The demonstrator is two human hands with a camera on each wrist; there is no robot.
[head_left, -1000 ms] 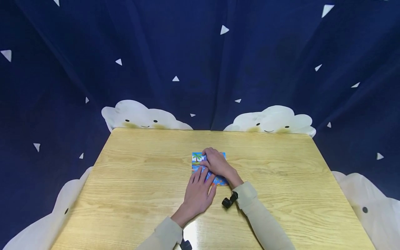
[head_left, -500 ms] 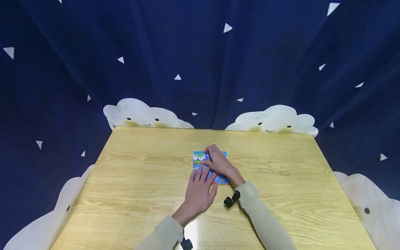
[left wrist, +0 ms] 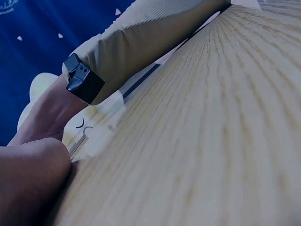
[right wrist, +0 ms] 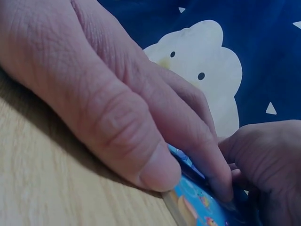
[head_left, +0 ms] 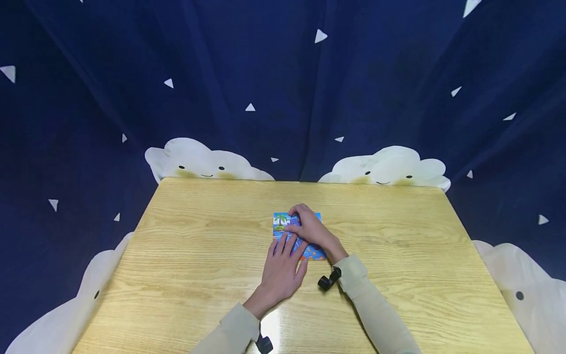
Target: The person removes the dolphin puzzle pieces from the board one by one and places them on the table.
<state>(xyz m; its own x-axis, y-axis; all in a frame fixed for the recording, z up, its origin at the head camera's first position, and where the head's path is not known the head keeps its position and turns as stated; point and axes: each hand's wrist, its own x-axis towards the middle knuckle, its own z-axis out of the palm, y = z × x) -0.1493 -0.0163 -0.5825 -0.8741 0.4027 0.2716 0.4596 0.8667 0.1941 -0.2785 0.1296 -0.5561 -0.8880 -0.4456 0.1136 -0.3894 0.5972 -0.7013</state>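
Note:
A small square picture puzzle (head_left: pixel 315 254) lies on the wooden table, printed with a palm tree, blue sea and orange spots. My left hand (head_left: pixel 281 275) lies over its near edge with straight, spread fingers resting on the picture. From the right, my right hand (head_left: pixel 311 230) reaches over the upper part, its thumb and index finger curled round a purple puzzle piece (head_left: pixel 294 221). Much of the picture is hidden under both hands. In the right wrist view the left thumb (right wrist: pixel 160 173) is right at the puzzle's edge (right wrist: pixel 175 207), and the right hand (right wrist: pixel 270 165) is close beside the left fingers.
The pale wooden table (head_left: pixel 199 236) extends around the puzzle on all sides. Behind it hangs a dark blue curtain (head_left: pixel 274 88) with white triangles and smiling clouds. Black wrist cameras sit at the right cuff (head_left: pixel 329 279) and the left cuff (head_left: pixel 264 344).
The view has shifted slightly. Both hands stay on the puzzle in nearly the same place, the right hand's fingers moving only a little.

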